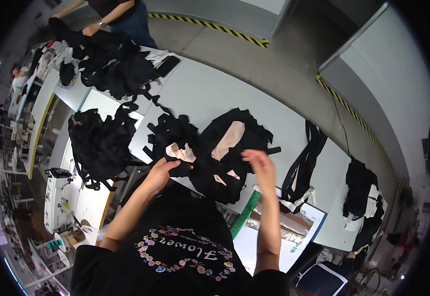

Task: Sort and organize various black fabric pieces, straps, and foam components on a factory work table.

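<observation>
My left hand (160, 173) is closed at the near edge of a bunch of black fabric pieces (173, 129), its fingers pinching a piece with a pale pink patch (181, 153). My right hand (260, 162) hovers by the right side of a larger heap of black fabric (210, 182), fingers stretched out and slightly smeared by motion, with nothing seen in them. On that heap a long pale pink strip (229, 140) lies across the top, and smaller pale patches show nearer to me. Whether the bunch and the heap are joined is hard to make out.
A tangle of black strips (101, 145) lies to the left. Farther back, a person's hand (91, 29) handles another black pile (109, 66), near a dark flat device (167, 66). Long black bands (304, 163) hang across the white table (190, 81) at right. A sewing machine (59, 200) stands lower left.
</observation>
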Tool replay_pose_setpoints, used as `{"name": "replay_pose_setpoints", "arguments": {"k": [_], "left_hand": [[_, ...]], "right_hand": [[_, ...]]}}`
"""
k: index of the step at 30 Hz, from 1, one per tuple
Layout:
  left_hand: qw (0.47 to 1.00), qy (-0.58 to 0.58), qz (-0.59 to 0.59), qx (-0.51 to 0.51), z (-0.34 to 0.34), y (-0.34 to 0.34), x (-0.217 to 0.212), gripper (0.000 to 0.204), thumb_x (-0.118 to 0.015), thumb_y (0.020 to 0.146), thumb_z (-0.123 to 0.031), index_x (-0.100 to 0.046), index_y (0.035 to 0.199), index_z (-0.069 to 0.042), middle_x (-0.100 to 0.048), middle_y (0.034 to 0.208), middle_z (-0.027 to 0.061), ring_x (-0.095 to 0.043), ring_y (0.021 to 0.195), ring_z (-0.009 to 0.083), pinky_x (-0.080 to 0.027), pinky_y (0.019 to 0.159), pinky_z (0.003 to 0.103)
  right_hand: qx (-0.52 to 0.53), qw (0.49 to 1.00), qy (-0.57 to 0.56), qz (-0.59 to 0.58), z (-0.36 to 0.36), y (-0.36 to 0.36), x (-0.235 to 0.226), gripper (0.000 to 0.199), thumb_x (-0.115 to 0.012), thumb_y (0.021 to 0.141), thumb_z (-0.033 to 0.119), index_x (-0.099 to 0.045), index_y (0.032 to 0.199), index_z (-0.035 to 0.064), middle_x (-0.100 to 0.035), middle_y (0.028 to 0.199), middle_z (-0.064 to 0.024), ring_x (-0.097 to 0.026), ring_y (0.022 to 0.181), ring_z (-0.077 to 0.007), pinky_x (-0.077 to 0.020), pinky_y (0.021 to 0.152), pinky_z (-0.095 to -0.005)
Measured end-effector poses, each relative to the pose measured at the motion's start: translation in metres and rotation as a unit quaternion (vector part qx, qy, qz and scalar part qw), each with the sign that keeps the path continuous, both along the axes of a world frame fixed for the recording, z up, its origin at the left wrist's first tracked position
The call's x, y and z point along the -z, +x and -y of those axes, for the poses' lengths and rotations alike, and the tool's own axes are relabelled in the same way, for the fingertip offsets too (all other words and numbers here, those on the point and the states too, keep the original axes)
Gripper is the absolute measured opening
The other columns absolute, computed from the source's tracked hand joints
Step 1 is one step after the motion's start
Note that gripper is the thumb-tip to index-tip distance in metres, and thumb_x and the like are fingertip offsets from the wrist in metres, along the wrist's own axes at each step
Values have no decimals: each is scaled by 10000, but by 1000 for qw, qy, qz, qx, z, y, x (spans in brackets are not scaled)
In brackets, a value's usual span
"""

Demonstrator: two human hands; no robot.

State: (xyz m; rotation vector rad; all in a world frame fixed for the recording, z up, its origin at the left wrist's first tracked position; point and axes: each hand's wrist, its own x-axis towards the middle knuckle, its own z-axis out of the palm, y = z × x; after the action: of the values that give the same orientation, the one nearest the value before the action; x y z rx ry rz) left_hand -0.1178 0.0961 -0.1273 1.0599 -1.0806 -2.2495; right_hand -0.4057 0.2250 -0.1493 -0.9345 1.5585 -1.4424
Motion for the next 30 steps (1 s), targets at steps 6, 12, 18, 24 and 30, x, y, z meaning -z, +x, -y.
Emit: {"name": "replay_pose_setpoints", "arguments": {"k": [6, 12, 18, 24, 30], "left_hand": [[991, 47, 116, -57, 15, 9, -12, 258, -585, 906, -258, -570, 947, -5, -587, 921, 18, -512, 864, 85, -386, 723, 220], [992, -62, 103, 43, 36, 20, -8, 351, -595, 922, -263, -579, 1144, 9, -611, 1058, 10, -521, 967, 75, -404, 853, 224], [991, -124, 39, 43, 56, 28, 6, 268, -574, 937, -198, -601, 1139, -25, -622, 1052, -2, -542, 961, 79, -424, 869, 248], [955, -262, 95, 98, 80, 33, 14, 248, -554, 944, -195, -604, 1113, -20, -642, 991, 25, -568, 908, 103, -441, 829, 257], [938, -239, 213, 133, 103, 45, 27, 225, -537, 952, -221, -615, 911, -14, -597, 750, 4, -532, 711, 99, -434, 668, 259]], "right_hand": [[-118, 970, -83, -196, 72, 113, -46, 332, -723, 785, 112, -621, 1100, 89, -591, 1130, -55, -617, 787, -159, -484, 709, -283], [-112, 982, -20, -151, 106, 137, -25, 192, -711, 806, 109, -596, 943, 37, -612, 806, -42, -589, 673, -125, -475, 604, -254], [-115, 992, 41, -10, 123, 140, -27, 124, -638, 878, 118, -586, 929, 18, -624, 760, -35, -552, 663, -72, -439, 606, -219], [-154, 979, 27, 129, 142, 134, -23, 79, -569, 906, 97, -548, 928, 23, -552, 765, 19, -490, 658, -62, -398, 605, -202], [3, 829, -195, 524, 165, 74, -47, 112, -555, 883, 109, -546, 972, 42, -592, 944, -78, -583, 859, -176, -478, 800, -280]]}}
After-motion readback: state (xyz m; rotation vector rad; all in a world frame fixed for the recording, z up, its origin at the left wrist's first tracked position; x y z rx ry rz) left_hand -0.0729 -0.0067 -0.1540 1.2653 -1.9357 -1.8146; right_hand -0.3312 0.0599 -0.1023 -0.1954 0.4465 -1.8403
